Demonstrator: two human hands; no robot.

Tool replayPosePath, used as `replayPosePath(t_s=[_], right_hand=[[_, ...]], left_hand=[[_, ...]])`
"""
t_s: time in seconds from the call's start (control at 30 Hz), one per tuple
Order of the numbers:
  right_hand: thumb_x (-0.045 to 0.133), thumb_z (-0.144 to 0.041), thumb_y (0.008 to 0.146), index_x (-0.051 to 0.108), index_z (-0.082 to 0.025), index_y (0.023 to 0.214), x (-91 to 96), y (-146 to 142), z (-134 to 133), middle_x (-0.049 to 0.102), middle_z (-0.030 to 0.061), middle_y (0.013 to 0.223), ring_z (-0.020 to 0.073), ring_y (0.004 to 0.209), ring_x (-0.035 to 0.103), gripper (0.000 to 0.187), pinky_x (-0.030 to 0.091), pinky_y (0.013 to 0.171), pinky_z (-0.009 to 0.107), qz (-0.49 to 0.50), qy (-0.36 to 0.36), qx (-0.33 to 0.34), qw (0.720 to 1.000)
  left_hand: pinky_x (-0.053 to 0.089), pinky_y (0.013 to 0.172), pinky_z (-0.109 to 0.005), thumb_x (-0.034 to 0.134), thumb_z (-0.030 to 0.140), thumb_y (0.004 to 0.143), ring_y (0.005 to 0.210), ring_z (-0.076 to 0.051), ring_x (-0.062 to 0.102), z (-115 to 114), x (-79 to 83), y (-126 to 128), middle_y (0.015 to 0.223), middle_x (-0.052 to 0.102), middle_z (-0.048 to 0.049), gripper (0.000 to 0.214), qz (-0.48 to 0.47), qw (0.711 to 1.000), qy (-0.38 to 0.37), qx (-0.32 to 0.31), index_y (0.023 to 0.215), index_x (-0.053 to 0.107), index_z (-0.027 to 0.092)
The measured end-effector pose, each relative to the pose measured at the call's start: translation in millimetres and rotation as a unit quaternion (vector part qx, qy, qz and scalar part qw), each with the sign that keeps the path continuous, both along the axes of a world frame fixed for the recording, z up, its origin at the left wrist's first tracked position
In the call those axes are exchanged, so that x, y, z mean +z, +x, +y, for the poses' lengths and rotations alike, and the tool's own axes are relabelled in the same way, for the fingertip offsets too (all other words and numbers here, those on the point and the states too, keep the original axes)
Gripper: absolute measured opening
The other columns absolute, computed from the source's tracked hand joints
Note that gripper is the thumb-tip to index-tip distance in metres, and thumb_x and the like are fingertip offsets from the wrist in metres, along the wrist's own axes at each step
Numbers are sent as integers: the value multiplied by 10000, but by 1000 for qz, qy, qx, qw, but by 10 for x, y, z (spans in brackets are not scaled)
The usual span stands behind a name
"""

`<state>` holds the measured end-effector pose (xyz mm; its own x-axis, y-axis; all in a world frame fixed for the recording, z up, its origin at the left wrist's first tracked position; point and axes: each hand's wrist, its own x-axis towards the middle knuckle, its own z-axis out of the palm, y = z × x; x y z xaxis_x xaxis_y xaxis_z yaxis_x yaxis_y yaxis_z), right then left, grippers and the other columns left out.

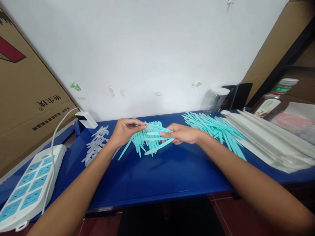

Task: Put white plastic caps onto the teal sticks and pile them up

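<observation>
My right hand (184,133) is closed round the handles of several turquoise eyebrow razors (159,149), which fan out to the left. At the far end of one of them, my left hand (128,130) pinches a small clear cap between thumb and forefinger; the fingers partly hide it. Beneath and behind both hands lies a heap of turquoise razors (139,143) on the blue table (157,180). Loose translucent caps (97,142) are piled to the left of my left hand. Beyond my right forearm spreads another heap of razors (213,127).
A white power strip (46,178) and a white charger (86,119) with a cable stand at left, beside a cardboard box (31,85). On the right are a lidded clear jar (216,100), a dark phone (241,95), white plastic sleeves (265,141) and a bottle (270,98). A wall closes the back.
</observation>
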<state>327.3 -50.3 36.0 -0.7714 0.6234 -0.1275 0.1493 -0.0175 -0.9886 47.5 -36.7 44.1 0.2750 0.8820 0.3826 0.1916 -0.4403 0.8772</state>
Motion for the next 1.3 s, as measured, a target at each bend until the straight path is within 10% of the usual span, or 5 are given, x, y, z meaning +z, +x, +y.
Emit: replayPosePath(t_s=[0.47, 1.0, 1.13, 1.2, 1.3], right_hand=[[711, -582, 920, 730, -75, 919, 14, -56, -66, 243, -109, 571, 49, 474, 204, 507, 163, 421, 198, -1, -15, 27, 1000], [671, -601, 943, 712, -88, 908, 36, -88, -100, 287, -96, 569, 57, 483, 232, 516, 201, 439, 213, -25, 8, 74, 997], [675, -598, 943, 616, -127, 772, 30, -63, -64, 276, -90, 592, 56, 504, 211, 505, 191, 453, 216, -6, 18, 23, 1000], [682, -601, 936, 519, -164, 707, 22, -38, -38, 237, -100, 590, 56, 510, 177, 520, 179, 458, 216, -5, 22, -2, 1000], [689, -608, 927, 501, -177, 725, 6, -13, -9, 183, -114, 593, 58, 512, 142, 512, 148, 456, 214, -5, 19, -22, 1000]], left_hand=[[590, 850, -418, 913, 541, 695, 959, -301, 756, -61, -130, 63, 1041, 795, -168, 416, -109, 940, -278, -163, 829, 799, 164], [574, 964, -508, 850, 599, 747, 1138, -366, 693, 1, -49, -74, 1318, 706, -194, 543, -6, 948, -240, -210, 1132, 828, 217], [590, 897, -474, 626, 630, 923, 1093, -341, 707, 345, -129, -384, 1256, 729, -209, 575, 46, 995, -87, 12, 1273, 755, 192], [533, 1007, -487, 645, 436, 933, 1185, -355, 664, 531, -227, -611, 1308, 715, -195, 424, 199, 964, 41, 170, 1244, 767, 175], [421, 1133, -491, 627, 158, 831, 1328, -370, 583, 719, -397, -894, 1403, 678, -161, 449, 365, 905, 84, 202, 1257, 768, 179]])
